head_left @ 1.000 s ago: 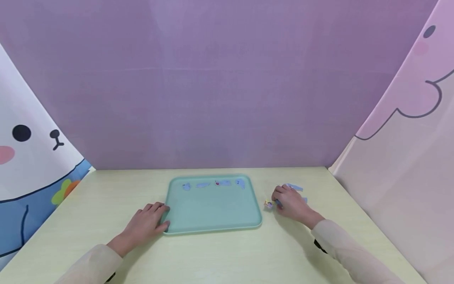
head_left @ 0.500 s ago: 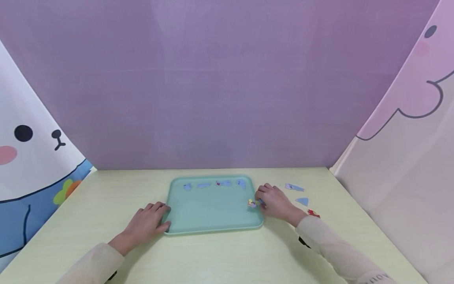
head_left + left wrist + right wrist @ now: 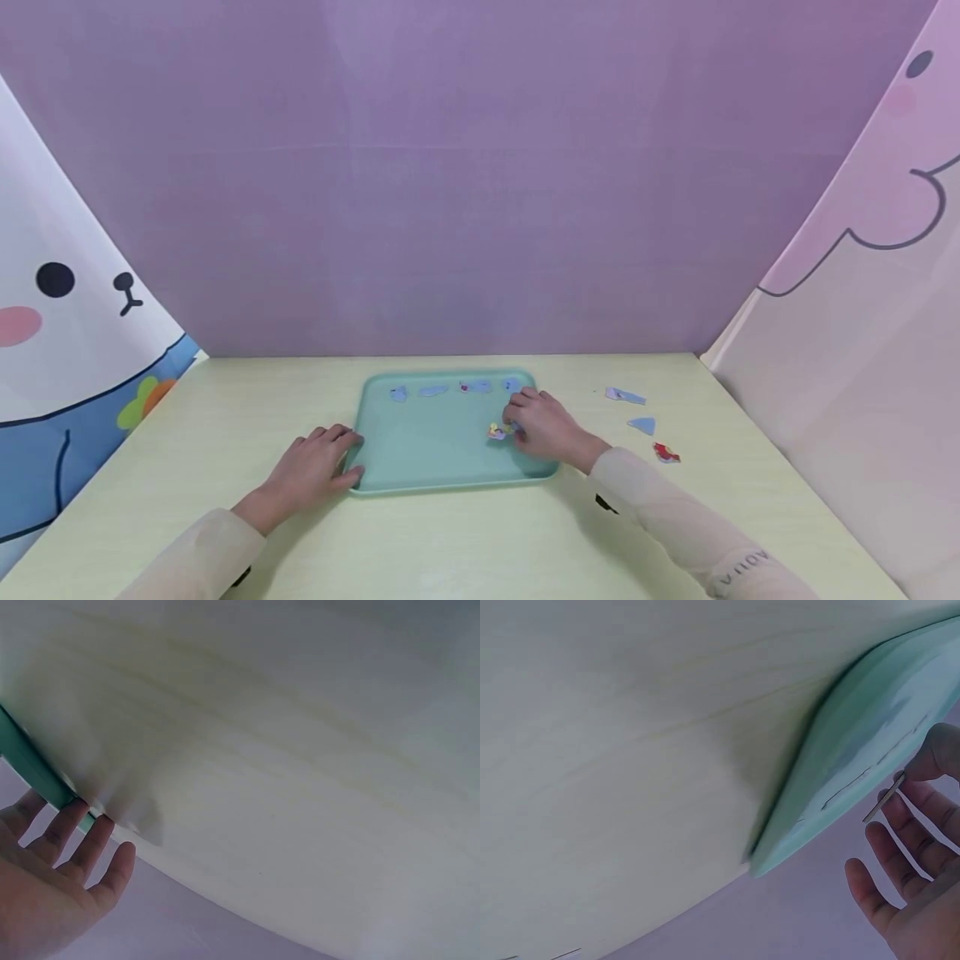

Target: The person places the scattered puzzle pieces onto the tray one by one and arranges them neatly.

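A green tray (image 3: 435,458) lies on the table. My left hand (image 3: 303,477) rests on its left rim, and the fingers (image 3: 96,844) stretch out against the edge in the left wrist view. Over the tray's right half, my right hand (image 3: 543,427) pinches a flat puzzle piece (image 3: 497,432) with a yellow and purple print between thumb and fingertips. The right wrist view catches this puzzle piece (image 3: 883,798) edge-on, held above the surface. Along the tray's far side lie several light-blue pieces, among them a blue piece with a red spot (image 3: 474,387).
Right of the tray, three loose pieces lie on the table (image 3: 450,542): a long blue one (image 3: 626,396), a blue triangle (image 3: 642,426) and a red one (image 3: 666,452). A purple backdrop (image 3: 450,208) rises behind the table, with printed cloth at both sides.
My right hand has carried the yellow and purple puzzle piece leftward from the table to over the tray, uncovering the loose pieces at right. The left hand stays at the rim.
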Action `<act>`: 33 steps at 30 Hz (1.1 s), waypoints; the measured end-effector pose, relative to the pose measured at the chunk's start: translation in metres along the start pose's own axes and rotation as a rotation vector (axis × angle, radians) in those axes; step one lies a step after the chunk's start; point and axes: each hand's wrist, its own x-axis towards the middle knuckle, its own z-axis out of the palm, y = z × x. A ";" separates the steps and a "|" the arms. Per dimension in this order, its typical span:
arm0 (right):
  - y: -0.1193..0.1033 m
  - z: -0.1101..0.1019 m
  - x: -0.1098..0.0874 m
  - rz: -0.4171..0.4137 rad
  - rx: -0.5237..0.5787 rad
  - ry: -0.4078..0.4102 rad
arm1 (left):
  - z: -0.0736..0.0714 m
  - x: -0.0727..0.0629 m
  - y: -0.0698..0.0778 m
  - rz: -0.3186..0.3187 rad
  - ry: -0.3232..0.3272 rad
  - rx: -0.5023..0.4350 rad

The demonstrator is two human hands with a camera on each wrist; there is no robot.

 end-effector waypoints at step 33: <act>-0.059 0.017 0.097 -0.103 -0.015 -0.174 | -0.002 0.002 0.000 -0.003 -0.004 -0.020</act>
